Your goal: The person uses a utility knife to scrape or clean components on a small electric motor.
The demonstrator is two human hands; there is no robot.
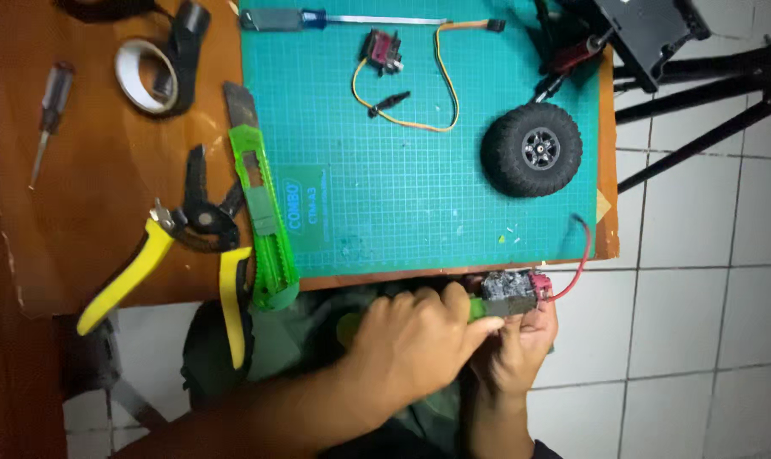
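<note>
Left hand point(415, 340) grips a green-handled tool point(480, 309); right hand point(521, 340) clasps a small grey motor point(509, 291) (1 red wire point(583, 255) attached).

I am looking at a teal cutting mat point(419, 144) showing a fine pale grid, lying on a reddish-brown wooden table point(88, 212). A bright green utility knife point(262, 221) is sitting beside pliers point(177, 246) wearing yellow grips and black jaws. A roll of white tape point(147, 75) is resting near a dark-handled small screwdriver point(49, 110). On the mat, a black knobbly tyre point(532, 149) is showing a dark grey hub, and an orange-yellow wire point(449, 85) is looping from a dark red small part point(383, 51). My hands are holding a grey-black block point(509, 293) with a magenta end and a red wire point(583, 251). The floor tiles point(700, 272) are appearing white with grey grout.
</note>
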